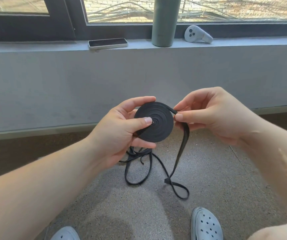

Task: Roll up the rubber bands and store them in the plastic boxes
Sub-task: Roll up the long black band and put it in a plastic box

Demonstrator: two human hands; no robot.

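Black rubber band (pixel 182 146), flat and strap-like, is being wound at frame centre.

Head view. The wound part forms a flat spiral coil (pixel 156 129), held in the air above the floor (pixel 217 179). The left hand (pixel 120 135) grips it from 9 o'clock, with the thumb pressed flat on the near face close to the hub and the fingers curled behind and around the rim. Judgement: this clamp stops the turns from springing loose while the disc is rotated.

The right hand (pixel 213 116) pinches the band between thumb and forefinger at the coil's 3 o'clock edge, its other fingers loosely curled. The judged purpose is to hold tension and lay the next turn flush.

From that pinch the free length hangs toward 6 o'clock, twists, and lies in several loops (pixel 167 181) on the floor below the hands. The loops cross one another and may snag as they feed up. A fair amount is judged left to wind. No plastic box is in view, so storing has not yet begun.

Surroundings: at 12 o'clock a window sill (pixel 35 47) carries a phone (pixel 108 43), a tall green bottle (pixel 165 23) and a grey controller (pixel 198 34), all well apart from the work. Grey perforated shoes (pixel 206 224) sit at 6 o'clock, near the lowest loop but apart from it. Nothing blocks the hands.
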